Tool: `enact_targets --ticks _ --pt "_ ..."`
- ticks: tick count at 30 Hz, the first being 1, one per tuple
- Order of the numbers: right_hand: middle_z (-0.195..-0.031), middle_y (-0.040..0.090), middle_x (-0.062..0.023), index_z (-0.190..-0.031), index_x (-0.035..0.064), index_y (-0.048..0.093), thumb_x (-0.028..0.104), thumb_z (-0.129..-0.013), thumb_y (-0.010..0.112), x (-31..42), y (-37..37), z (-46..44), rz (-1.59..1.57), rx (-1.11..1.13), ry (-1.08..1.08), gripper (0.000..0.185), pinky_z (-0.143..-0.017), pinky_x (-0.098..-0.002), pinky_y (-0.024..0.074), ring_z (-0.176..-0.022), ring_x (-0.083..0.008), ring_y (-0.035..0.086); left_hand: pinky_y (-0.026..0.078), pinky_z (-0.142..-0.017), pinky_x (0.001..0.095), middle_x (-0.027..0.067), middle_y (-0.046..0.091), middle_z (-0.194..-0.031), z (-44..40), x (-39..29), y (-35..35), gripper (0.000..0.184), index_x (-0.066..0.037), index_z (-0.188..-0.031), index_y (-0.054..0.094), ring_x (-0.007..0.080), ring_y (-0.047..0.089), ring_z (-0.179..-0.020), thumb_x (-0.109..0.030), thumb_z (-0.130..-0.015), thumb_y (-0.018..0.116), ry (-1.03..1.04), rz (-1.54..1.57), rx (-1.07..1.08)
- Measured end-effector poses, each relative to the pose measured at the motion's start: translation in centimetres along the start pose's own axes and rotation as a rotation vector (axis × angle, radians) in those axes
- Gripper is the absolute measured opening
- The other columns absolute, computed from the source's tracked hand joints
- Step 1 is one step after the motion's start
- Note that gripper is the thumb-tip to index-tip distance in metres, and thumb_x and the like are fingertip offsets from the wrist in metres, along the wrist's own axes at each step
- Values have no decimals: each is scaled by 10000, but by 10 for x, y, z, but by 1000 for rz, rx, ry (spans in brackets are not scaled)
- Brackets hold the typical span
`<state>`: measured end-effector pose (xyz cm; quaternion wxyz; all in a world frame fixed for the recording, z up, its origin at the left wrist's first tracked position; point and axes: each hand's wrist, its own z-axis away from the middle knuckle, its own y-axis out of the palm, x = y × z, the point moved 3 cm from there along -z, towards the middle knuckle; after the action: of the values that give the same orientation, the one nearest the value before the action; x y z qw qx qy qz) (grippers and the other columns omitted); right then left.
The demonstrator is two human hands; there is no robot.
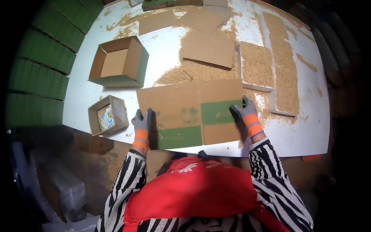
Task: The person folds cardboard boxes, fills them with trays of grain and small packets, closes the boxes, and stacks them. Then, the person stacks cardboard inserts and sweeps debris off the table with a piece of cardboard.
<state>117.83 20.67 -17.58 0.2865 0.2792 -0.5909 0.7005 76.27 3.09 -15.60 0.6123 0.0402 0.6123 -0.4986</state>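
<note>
A red apron (199, 190) is nearest, soft and creased, between stripy sleeves (124, 175). Call the middle of the big card (175, 103) the middle of a clock. The left hand (141, 124) is just past 8 and the right hand (245, 110) is at 3. They are wide apart, both in grey and orange gloves. The right one pinches the card's edge; the left one touches the other edge, but I can't tell how tightly. One hand on each side probably keeps such a wide sheet level. The card is flat and brown, with green blocks, a line down the middle and green smudges.

At 9, a small box (119, 113) holds colourful bits (106, 118), maybe set close for easy reach. At 10 is a bigger box (141, 67), open, with straight walls. Past it, green stacks (43, 84) line the side, perhaps to save room. At 12, loose sheets (210, 47) lie on tan crumbs (169, 78). Near 2, two white-sided slabs (257, 63) wear rough, crumbly tops. The table (305, 136) is smooth and white.
</note>
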Motion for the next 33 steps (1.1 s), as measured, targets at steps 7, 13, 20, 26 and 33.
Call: enact_targets --ticks 7,13,20,26,33 --pt "-1018 644 -86 -1070 4 583 205 -737 776 -12 13 -15 -670 97 -45 434 -783 -299 503 -881 -159 613 449 -835 406 113 535 -1177 -19 37 -20 713 -28 -1252 502 250 508 -1006 -595 -823 559 -82 238 155" --pt "-1022 629 -51 -1105 2 582 232 -927 577 91 -82 3 -946 110 -269 291 -878 -258 434 -948 -120 550 424 -967 392 139 530 -1289 35 -135 -138 542 22 -1335 426 253 516 -1159 -387 -986 362 632 310 -118" --pt "-1152 603 -102 -1206 -12 538 152 -892 607 62 -62 -3 -629 -35 -217 361 -961 -295 408 -1084 -184 544 467 -760 340 123 659 -965 71 -196 -89 308 -51 -1123 628 234 606 -847 -247 -888 593 687 -765 583" --pt "-1442 307 -196 -1398 163 383 532 -791 607 243 -40 107 336 -203 -860 745 -1073 -610 142 -1326 -480 221 470 -784 279 51 666 -1002 15 -199 -82 396 -20 -1165 604 121 576 -872 -285 -873 635 364 -510 1076" --pt "-1386 397 -113 -1277 243 526 478 -749 669 197 -36 144 473 -86 -948 596 -1058 -601 196 -1294 -423 290 457 -798 235 72 655 -1006 -3 -208 -78 411 -37 -1197 594 93 568 -910 -296 -879 629 471 -291 1071"
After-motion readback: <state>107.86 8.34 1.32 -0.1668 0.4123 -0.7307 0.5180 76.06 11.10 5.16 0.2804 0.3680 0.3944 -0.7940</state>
